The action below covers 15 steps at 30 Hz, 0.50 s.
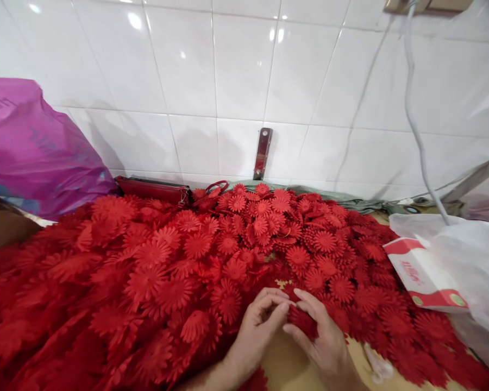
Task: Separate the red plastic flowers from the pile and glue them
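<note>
A small red fabric flower [302,321] sits between my two hands at the lower middle of the head view. My left hand [258,328] is closed in a pinch, thumb and forefinger together at the flower's left edge. Curled around the other side is my right hand [324,339], its thumb below and its fingers above the red petals. The fingers partly cover the flower, so its full shape is hidden. Loose red flowers [150,255] with narrow petals lie heaped to the left, and more red flowers [342,288] are spread behind and to the right.
A tan tabletop [287,364] shows below my hands. At left stands a purple bag [44,146], with a dark red pouch [155,190] by the tiled wall [244,70]. On the right are a red-and-white box [426,277], a white plastic bag [478,271] and a hanging cable [415,130].
</note>
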{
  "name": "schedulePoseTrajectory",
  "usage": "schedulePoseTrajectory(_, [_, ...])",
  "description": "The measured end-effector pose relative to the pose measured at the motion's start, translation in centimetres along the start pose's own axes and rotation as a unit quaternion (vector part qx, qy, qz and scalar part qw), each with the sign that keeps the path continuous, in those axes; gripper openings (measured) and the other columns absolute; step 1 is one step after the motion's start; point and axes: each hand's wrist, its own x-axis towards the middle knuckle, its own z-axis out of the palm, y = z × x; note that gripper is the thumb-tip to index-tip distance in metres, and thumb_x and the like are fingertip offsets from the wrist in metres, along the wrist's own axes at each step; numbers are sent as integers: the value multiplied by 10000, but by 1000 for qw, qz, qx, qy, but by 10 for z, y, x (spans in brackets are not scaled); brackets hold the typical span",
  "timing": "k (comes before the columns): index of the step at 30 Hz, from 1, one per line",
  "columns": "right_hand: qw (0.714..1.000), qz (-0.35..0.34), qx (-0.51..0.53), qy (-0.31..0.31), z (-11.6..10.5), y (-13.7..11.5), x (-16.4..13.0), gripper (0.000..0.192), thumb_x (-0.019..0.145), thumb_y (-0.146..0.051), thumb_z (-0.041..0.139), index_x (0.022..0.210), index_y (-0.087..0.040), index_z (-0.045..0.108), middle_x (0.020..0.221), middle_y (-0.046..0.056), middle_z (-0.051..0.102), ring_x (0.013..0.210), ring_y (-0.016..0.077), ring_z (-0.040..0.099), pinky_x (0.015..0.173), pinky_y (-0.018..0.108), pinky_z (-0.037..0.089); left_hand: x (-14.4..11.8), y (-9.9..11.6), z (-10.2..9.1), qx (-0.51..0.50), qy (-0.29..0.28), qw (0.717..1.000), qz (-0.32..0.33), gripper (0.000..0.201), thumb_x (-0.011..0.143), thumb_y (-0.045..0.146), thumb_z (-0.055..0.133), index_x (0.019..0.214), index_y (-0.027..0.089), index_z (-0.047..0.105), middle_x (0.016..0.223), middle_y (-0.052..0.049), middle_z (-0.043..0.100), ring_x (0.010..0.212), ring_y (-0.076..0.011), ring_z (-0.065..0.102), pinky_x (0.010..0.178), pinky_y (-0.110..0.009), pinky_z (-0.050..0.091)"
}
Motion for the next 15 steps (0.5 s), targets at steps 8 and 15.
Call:
schedulePoseTrajectory(8, [989, -136, -34, 38, -12, -15, 15, 411, 997, -438, 579, 1380, -289, 585, 1036, 50, 818, 849, 199, 805, 741, 250, 666, 3, -5, 0, -153, -18, 986, -60, 404, 762, 412, 870, 1046, 207, 669, 1048, -54, 654, 1041, -183, 616, 978, -318, 473])
schedulePoseTrajectory(15, [996, -79, 32, 37, -11, -18, 13, 255, 964, -451, 632, 1139, -268, 663, 941, 26, 812, 810, 172, 801, 744, 200, 650, 5, -9, -3, -168, -26, 983, -70, 496, 722, 392, 905, 1113, 224, 650, 1176, -83, 608, 1201, -237, 584, 1076, -394, 450])
